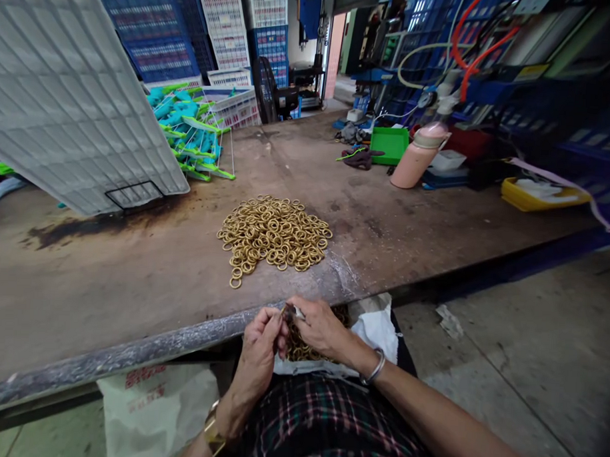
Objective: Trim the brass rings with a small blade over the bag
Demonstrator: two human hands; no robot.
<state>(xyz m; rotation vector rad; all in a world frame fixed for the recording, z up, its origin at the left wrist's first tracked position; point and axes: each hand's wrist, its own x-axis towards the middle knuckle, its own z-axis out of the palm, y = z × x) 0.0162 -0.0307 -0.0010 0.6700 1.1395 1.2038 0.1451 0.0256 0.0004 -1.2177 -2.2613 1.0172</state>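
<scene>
A heap of gold metal rings (pixel 275 235) lies on the worn brown workbench (pixel 133 276), just beyond its front edge. Below that edge, over my lap, my left hand (pixel 258 352) and my right hand (pixel 317 325) meet, fingers pinched together on a small ring piece (pixel 288 312) held between them. Under the hands a white bag (pixel 376 327) on my lap holds more gold rings (pixel 301 350). A bracelet is on my right wrist and a gold watch on my left.
A tilted white plastic crate (pixel 74 94) stands at the back left beside a pile of teal and green plastic parts (pixel 191 131). A pink bottle (pixel 418 156), green tray (pixel 389 143) and yellow tray (pixel 529 195) sit at the back right. Stacked crates line the rear.
</scene>
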